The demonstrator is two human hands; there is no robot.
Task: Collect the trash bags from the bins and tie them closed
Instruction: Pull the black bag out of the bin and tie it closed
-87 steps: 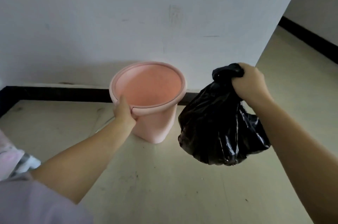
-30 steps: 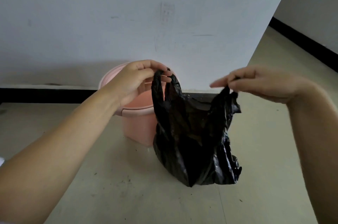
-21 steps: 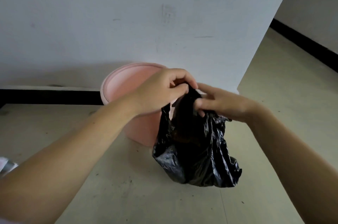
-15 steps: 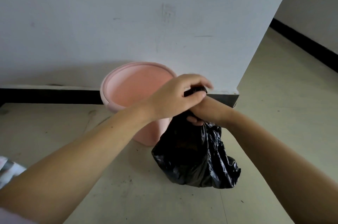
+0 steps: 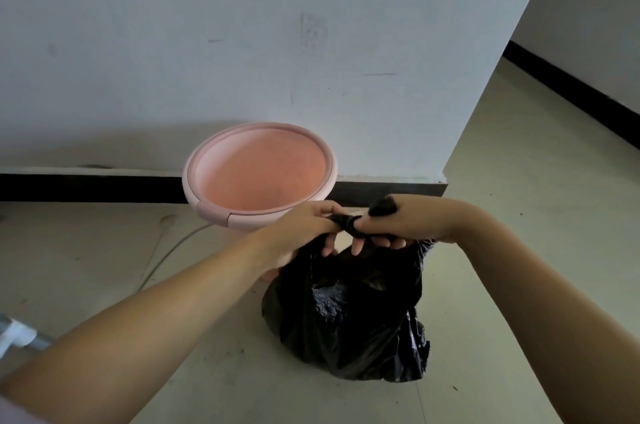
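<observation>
Both the left hand [image 5: 304,233] and right hand [image 5: 401,222] pinched the black trash bag's [image 5: 349,316] twisted handles, which wanted pulling apart firmly, evenly.

1. The pale floor [image 5: 104,271] runs to a white wall with a black skirting strip.
2. A pink bin [image 5: 258,177] stands on it, close to the wall.
3. A black trash bag [image 5: 349,319] rests on it, just beside the bin.
4. A thin pale cable [image 5: 166,257] lies left of the bin.
</observation>
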